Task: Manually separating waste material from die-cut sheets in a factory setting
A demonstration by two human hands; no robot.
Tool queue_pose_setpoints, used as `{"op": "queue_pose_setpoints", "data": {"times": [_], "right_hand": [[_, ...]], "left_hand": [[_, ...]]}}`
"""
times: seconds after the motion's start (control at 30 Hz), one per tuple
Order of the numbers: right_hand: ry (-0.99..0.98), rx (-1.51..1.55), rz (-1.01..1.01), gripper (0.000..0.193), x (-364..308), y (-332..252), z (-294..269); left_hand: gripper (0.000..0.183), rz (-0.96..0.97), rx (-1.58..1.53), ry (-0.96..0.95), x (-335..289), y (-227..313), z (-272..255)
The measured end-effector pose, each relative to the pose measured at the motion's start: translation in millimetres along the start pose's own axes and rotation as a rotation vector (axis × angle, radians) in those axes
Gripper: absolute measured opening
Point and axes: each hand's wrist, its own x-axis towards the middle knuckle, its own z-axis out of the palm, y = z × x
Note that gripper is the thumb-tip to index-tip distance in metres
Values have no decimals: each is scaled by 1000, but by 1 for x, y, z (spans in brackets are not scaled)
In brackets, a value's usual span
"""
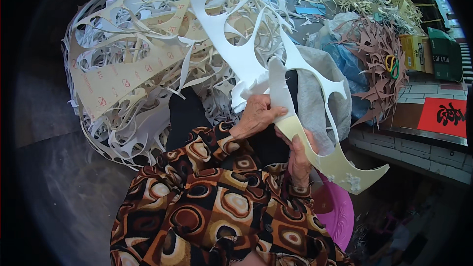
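Note:
A curved piece of die-cut foam scrap lies across both my hands, pale yellow on its lower face, with bits of white fluff stuck near its right end. My left hand is closed, thumb pressing on the piece where a white layer stands up from the yellow. Lower and to the right, my right hand grips the yellow part, its thumb on top and its other fingers mostly hidden underneath. Just beyond my hands, a large white cut-out sheet with scalloped edges hangs down over a grey cloth-like sheet.
A big heap of white and cream cut-out scraps rises ahead and left. Brownish-pink scraps with green-and-yellow-handled scissors lie at right, near a yellow box and red paper. A pink plastic stool or basin shows beside me.

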Motion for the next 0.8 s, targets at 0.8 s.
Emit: {"op": "queue_pose_setpoints", "data": {"times": [0.8], "right_hand": [[142, 44, -107, 41, -16, -28, -1]], "left_hand": [[15, -8, -158, -62, -40, 55, 21]]}}
